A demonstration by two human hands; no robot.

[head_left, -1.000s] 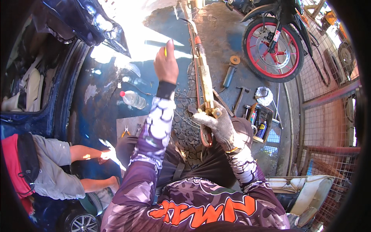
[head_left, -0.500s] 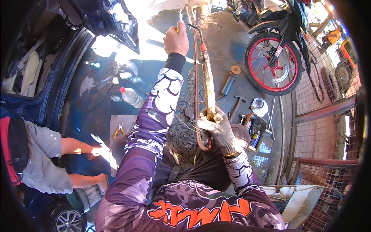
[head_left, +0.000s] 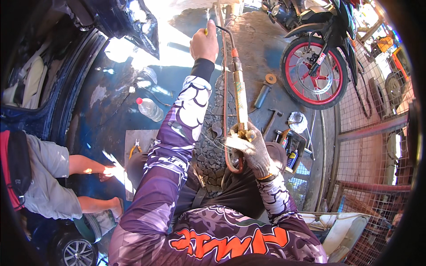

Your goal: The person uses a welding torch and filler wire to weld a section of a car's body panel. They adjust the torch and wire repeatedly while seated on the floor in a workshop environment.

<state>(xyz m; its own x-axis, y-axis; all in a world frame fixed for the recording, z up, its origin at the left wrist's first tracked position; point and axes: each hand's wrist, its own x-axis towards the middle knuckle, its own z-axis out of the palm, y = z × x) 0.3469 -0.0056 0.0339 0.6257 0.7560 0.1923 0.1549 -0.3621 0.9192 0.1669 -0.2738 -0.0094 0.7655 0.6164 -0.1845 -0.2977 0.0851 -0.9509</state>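
Above a tyre (head_left: 208, 150), the gloved right hand (head_left: 250, 148) grips a torch (head_left: 239, 99); left hand (head_left: 204, 44) clenched.

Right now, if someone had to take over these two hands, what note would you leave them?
Left hand: bare, stretched forward, shut on a thin yellow-tipped rod near the torch's bent tip.
Right hand: gloved, shut on the valve end of the brass torch, which points away from the body.
Things: a tyre lies in front of the lap under the torch; a hammer, a grinder and a tray of cans lie to the right, a plastic bottle and pliers to the left.
Done: both tools are in hand.
Left: no flame shows at the tip; whether the rod touches it cannot be told.
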